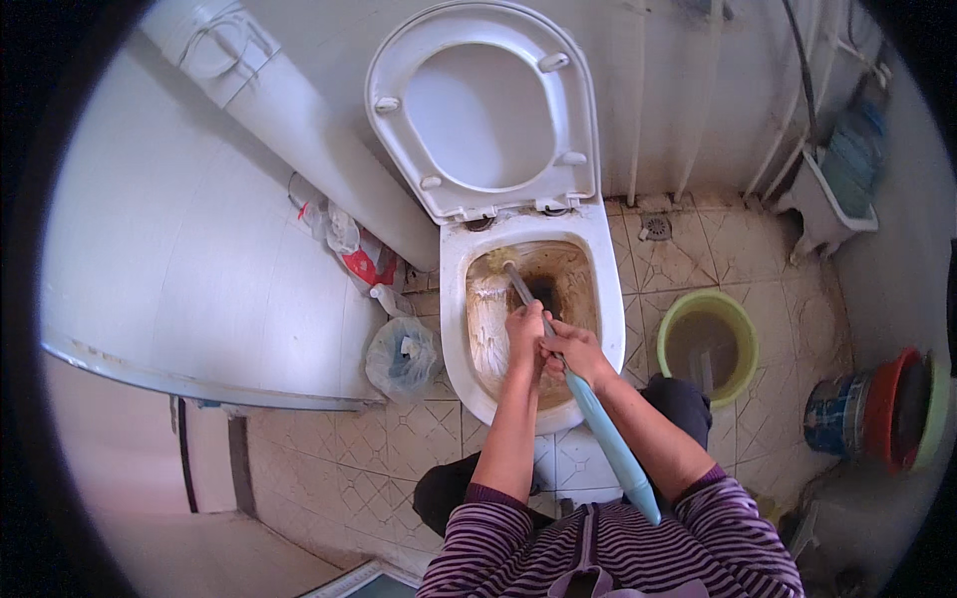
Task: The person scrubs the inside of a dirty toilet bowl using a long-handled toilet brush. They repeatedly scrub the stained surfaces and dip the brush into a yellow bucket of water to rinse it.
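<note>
Both my hands grip a long toilet brush [610,431] with a grey shaft and a thick light-blue handle end. My left hand [525,329] is closed round the shaft lower down, over the bowl. Just behind it, my right hand [573,352] is closed round the shaft near the blue part. The brush's head end reaches the upper left inside wall of the toilet bowl [610,299], where its bristles are hard to make out. Brown stains cover the bowl's inside. The white seat and lid [576,110] stand raised behind it.
Right of the toilet stands a yellow-green bucket [748,344] with murky water. Farther right are a blue bucket [835,414], a red basin [882,409] and a white stool [822,204]. A lined waste bin [402,359] and white pipe [339,140] are at left. A floor drain [655,227] lies behind.
</note>
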`<state>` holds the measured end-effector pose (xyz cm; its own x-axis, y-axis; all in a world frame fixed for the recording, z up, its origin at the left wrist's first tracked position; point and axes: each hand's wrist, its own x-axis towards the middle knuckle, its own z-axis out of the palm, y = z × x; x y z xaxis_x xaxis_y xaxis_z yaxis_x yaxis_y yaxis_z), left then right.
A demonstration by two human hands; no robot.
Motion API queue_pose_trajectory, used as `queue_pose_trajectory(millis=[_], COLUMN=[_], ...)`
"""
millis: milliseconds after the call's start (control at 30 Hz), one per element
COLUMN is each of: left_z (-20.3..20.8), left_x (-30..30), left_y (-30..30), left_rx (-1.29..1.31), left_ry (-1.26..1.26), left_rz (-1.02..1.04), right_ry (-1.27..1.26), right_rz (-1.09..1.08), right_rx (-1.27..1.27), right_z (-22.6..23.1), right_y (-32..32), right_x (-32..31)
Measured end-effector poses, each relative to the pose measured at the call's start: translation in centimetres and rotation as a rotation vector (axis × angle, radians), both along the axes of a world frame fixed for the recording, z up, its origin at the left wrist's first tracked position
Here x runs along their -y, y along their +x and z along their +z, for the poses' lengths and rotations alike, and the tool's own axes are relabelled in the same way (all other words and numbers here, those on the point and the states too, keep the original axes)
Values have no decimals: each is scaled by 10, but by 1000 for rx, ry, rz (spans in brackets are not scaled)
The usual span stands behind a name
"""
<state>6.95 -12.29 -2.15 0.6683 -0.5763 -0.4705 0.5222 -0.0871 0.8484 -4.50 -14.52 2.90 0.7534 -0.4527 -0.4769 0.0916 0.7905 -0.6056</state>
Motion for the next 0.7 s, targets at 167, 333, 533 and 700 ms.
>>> queue_pose_trajectory(millis=[167,333,533,700], left_z=[-5,25,16,-6], left_x=[-14,-21,5,24], left_y=[-15,-12,-19,-37], left_rx=[-57,-101,66,145], left_ry=[-63,-132,-64,-68], left_rz=[101,181,198,57], right_ry=[-217,-218,-86,-170], right_rz=[69,197,178,82], right_rx=[-118,-99,-16,-154], right_z=[13,34,28,20], right_y=[-17,-9,-18,-36], right_x=[-20,-14,14,18])
